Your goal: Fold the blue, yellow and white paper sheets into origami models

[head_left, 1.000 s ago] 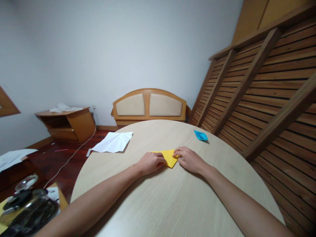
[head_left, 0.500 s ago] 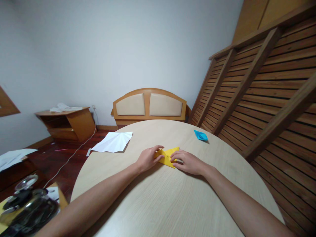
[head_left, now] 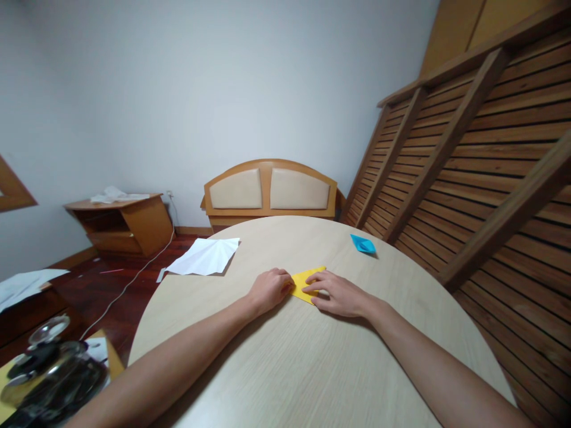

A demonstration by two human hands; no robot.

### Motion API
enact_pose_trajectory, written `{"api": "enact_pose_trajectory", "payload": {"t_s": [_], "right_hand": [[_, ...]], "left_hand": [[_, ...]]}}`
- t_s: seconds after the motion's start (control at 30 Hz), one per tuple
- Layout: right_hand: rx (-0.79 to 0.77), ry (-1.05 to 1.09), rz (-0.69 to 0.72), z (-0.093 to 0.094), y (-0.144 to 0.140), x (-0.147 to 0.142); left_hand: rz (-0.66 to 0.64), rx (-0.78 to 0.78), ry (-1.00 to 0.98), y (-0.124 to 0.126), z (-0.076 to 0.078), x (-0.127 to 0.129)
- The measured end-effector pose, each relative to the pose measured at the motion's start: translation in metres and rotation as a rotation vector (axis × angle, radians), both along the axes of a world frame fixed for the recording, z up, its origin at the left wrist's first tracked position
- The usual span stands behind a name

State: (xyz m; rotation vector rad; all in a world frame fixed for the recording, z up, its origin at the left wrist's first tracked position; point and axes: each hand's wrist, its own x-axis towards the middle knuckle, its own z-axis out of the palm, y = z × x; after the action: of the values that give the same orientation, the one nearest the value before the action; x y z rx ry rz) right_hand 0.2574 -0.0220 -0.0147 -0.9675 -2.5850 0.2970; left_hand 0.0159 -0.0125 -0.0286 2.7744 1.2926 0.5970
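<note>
Under my fingers (head_left: 286, 285) spreads a round, pale wooden table (head_left: 289, 368). Straight ahead of them, I see a wooden headboard (head_left: 266, 190) with two cream panels, set before a plain bluish-white wall (head_left: 250, 77). To their right, a big slatted wooden frame (head_left: 450, 151) rises at a slant, yellowish panels (head_left: 504, 30) above it. Far to their left, a low cabinet (head_left: 149, 226) stands on my dark reddish floor (head_left: 93, 291), where a white cable (head_left: 127, 289) trails. The light is soft and cool.
</note>
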Motion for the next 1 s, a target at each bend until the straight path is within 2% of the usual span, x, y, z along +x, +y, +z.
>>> {"api": "enact_pose_trajectory", "payload": {"t_s": [0.2, 0.37, 0.47, 0.6, 0.77, 0.87, 0.93, 1.0], "right_hand": [[0.011, 0.001, 0.03, 0.002, -0.002, -0.004], [-0.01, 0.013, 0.046, 0.0, -0.004, -0.011], [-0.038, 0.025, 0.033, -0.002, -0.005, -0.013], [-0.111, -0.01, 0.01, -0.003, -0.006, -0.012], [-0.12, -0.068, -0.022, -0.001, -0.005, -0.011], [-0.091, -0.095, -0.037, 0.001, -0.005, -0.011], [-0.061, -0.112, -0.058, 0.002, -0.005, -0.012], [-0.021, -0.119, -0.086, 0.002, -0.005, -0.012]], "left_hand": [[-0.014, -0.012, -0.013, -0.006, 0.0, 0.003], [-0.1, -0.082, 0.033, -0.005, -0.004, 0.002], [-0.085, -0.146, 0.059, -0.004, -0.006, 0.001], [0.004, -0.241, 0.12, -0.003, -0.006, 0.001], [0.281, -0.286, 0.183, -0.001, -0.004, -0.001], [0.419, -0.244, 0.173, 0.0, -0.004, -0.002], [0.429, -0.163, 0.138, -0.001, -0.004, -0.001], [0.344, -0.083, 0.096, -0.003, -0.002, 0.001]]}}
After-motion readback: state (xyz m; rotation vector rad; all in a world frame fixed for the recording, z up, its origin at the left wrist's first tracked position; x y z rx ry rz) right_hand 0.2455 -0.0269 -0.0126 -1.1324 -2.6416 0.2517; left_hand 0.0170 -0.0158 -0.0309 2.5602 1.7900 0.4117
